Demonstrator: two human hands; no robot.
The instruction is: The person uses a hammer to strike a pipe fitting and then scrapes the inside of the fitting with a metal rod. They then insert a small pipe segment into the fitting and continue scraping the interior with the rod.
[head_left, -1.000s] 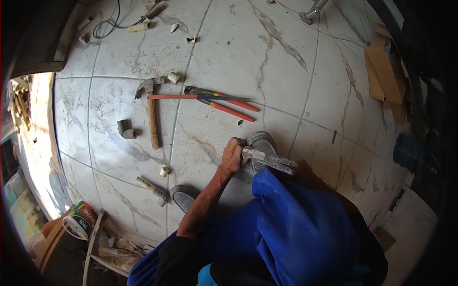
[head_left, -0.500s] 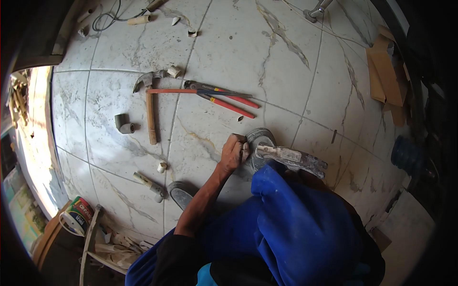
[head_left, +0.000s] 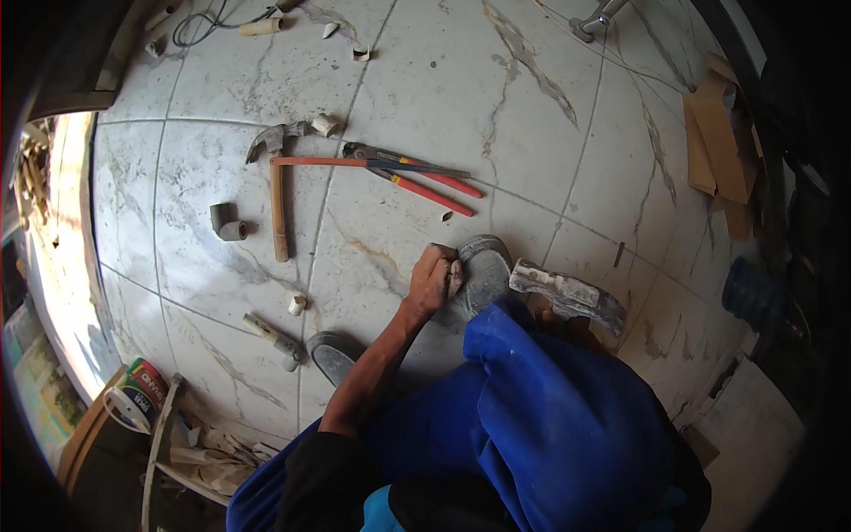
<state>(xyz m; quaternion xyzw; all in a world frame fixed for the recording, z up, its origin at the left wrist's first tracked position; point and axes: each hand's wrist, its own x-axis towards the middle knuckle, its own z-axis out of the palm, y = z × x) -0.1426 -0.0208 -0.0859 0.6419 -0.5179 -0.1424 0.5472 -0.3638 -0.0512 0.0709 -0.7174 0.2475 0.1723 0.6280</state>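
Note:
My left hand [head_left: 433, 277] is closed in a fist beside the toe of a grey, dusty shoe [head_left: 486, 266]; what its fingers hold, if anything, is hidden. To the right of the shoe, my right hand [head_left: 557, 321] grips a hammer whose whitish, worn head [head_left: 569, 293] shows above the knee. Most of that hand and the handle are behind the blue trouser leg [head_left: 550, 390]. The hammer head is apart from my left hand. The other shoe [head_left: 333, 356] shows beside my left forearm.
On the tiled floor lie a claw hammer [head_left: 279, 204], red-handled pincers [head_left: 425, 191], a thin red-and-dark saw blade [head_left: 337, 162], a grey pipe elbow [head_left: 229, 223] and a pipe piece [head_left: 273, 340]. Cardboard [head_left: 716, 137] stands at right; a paint can [head_left: 140, 395] at lower left.
The hammer in my right hand has moved to the right, away from my left hand. My left hand stays closed beside the shoe. The view has shifted slightly.

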